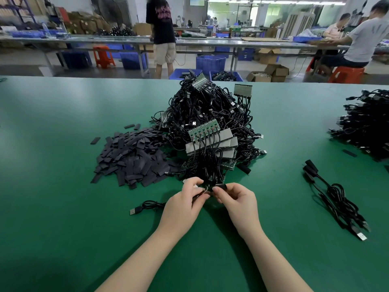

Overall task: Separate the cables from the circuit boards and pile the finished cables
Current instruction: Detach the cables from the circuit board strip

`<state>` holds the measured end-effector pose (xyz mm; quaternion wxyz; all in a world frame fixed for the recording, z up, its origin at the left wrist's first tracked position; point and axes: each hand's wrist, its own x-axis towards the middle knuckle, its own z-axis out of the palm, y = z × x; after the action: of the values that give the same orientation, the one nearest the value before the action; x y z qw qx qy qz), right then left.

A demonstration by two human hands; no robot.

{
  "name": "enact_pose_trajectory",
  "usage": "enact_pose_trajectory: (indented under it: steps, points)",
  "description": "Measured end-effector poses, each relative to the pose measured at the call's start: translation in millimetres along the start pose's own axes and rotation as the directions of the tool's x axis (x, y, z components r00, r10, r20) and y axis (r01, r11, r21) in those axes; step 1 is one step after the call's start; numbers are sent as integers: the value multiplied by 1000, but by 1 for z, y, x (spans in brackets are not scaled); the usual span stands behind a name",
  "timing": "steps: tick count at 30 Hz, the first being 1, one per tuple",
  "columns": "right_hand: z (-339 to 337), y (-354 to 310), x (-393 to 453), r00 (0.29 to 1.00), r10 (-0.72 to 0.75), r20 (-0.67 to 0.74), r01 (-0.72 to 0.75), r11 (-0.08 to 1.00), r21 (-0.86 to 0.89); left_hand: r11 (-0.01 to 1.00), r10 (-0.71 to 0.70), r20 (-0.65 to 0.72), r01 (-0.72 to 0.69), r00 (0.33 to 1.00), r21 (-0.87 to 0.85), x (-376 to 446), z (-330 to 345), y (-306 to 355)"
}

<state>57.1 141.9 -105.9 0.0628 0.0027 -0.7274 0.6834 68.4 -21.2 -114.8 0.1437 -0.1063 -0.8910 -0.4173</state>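
A big heap of black cables still joined to green circuit boards fills the middle of the green table. At its near edge, my left hand pinches the end of one black cable whose USB plug trails off to the left. My right hand pinches a small black sleeve right beside it. Both hands meet fingertip to fingertip; the piece between them is mostly hidden. A few finished cables lie at the right.
A pile of flat black sleeves lies left of the heap. A second large cable stack sits at the far right edge. Beyond the table are other benches, blue crates, red stools and people working.
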Motion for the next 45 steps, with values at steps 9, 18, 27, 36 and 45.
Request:
enact_pose_trajectory:
  steps: [9,18,27,36,45]
  points:
    - [-5,3,-1,999,38,19,-40,994,106,1000,26,-93,-25,995,13,1,-1,-2]
    - [-5,1,-4,996,46,73,-54,992,113,1000,25,-89,-26,996,-10,2,-2,0]
    - [-4,-1,-5,994,43,98,-56,989,139,999,48,-89,-49,995,-5,1,-2,-1]
    - [-6,-1,-4,991,38,129,-53,992,117,998,27,-64,-30,998,-47,2,-2,-4]
    - [-5,1,-4,993,24,118,-38,993,111,994,107,-61,-109,992,-26,0,-3,-1]
